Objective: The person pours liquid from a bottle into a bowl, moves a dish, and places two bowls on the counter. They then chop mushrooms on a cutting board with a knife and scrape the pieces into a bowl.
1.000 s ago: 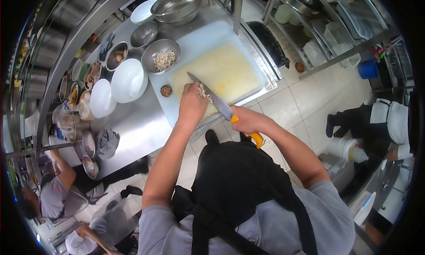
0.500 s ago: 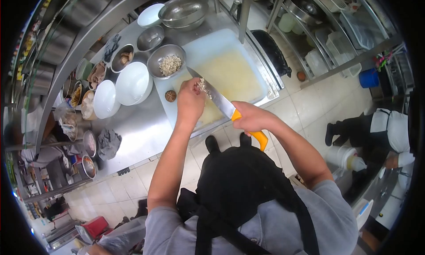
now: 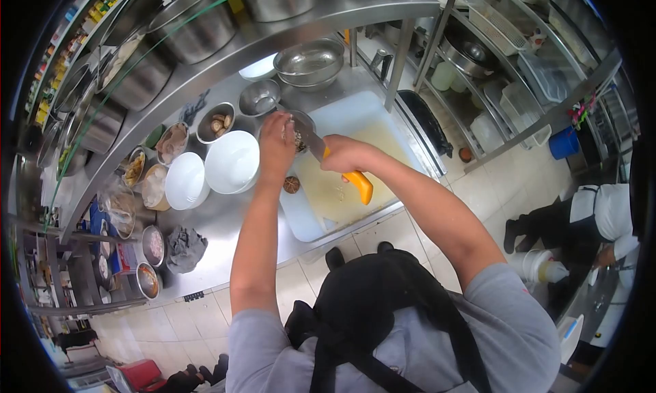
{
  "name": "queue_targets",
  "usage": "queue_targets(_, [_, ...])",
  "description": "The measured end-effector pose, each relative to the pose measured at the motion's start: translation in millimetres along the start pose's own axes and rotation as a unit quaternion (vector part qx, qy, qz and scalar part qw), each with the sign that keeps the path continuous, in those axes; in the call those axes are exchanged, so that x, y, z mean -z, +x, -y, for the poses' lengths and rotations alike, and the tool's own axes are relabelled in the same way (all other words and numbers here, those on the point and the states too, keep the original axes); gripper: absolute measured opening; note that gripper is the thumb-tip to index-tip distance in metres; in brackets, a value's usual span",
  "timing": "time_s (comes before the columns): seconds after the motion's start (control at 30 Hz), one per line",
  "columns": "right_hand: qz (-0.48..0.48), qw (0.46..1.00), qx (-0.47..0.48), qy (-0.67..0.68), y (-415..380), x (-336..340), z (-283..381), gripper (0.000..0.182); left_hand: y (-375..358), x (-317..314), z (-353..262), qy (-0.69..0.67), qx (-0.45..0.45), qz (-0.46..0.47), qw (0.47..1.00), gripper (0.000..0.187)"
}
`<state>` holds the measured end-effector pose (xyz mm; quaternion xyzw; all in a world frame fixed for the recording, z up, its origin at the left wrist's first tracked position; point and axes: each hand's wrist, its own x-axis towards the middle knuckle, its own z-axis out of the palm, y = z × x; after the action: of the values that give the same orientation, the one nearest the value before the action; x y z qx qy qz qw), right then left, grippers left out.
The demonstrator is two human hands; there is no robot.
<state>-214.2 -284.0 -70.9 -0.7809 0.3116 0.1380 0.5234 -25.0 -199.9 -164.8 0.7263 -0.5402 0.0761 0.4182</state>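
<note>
Wrapped round the yellow handle of one knife, my right hand is closed firm, the blade angled towards the one bowl of chopped bits. My left hand is at that bowl beside the blade, fingers reaching over the rim; they hide what lies beneath, so I cannot tell whether they hold anything. Both hands are close together at the left edge of my one board, near its far corner. A few pale crumbs lie on the board, too small to count, and one brown mushroom sits by itself near its left edge, below the bowl. To the left on the counter stand two white bowls, side by side, and part of a third white one shows farther back. One small steel bowl is just beyond my left hand, with larger steel ones nested next to it; I cannot count that stack surely. One steel dish holds several brown pieces. Nearer the counter's front lies one crumpled grey cloth, with two small tubs of food beside it.
</note>
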Motion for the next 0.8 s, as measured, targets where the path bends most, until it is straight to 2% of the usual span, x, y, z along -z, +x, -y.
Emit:
queue_targets(0.07, [0.002,0.999,0.005,0.036,2.8,-2.1,-1.6,0.045,0.5,-2.5,-12.3,0.005,-0.054,-0.012,0.998,0.027])
queue_targets(0.2, [0.01,0.994,-0.004,0.106,-2.5,-0.2,2.8,0.05,9.0,-16.0,-2.0,0.022,-0.069,-0.057,0.996,0.02])
queue_targets(0.27, [0.019,0.995,-0.001,0.102,-4.1,2.1,-0.4,0.052,15.8,-18.2,7.7,0.001,-0.004,-0.059,0.998,0.014])
queue_targets(0.4, [0.007,0.998,0.003,0.063,-19.1,5.4,-5.4,0.056,20.9,-16.7,25.1,0.047,0.002,-0.058,0.997,0.01])
queue_targets(0.5, [-0.034,0.999,0.025,-0.007,-28.7,9.1,-15.6,0.056,21.5,-3.5,19.2,0.067,0.03,-0.03,0.997,0.009])
queue_targets(0.57, [-0.037,0.999,0.029,-0.015,-39.6,12.6,-17.7,0.055,23.6,8.9,7.2,0.123,0.149,0.126,0.973,0.01])
queue_targets(0.6, [-0.042,0.998,0.033,-0.025,-43.4,13.9,-18.9,0.054,22.0,8.5,9.1,0.125,0.151,0.126,0.972,0.01])
queue_targets(0.67, [-0.047,0.998,0.03,-0.033,-41.0,11.8,-28.2,0.057,20.3,8.2,14.7,0.105,0.05,0.051,0.992,0.017])
queue_targets(0.8, [-0.051,0.998,0.03,-0.021,-43.7,11.1,-37.7,0.065,24.2,13.6,12.8,0.086,0.088,0.076,0.99,0.018])
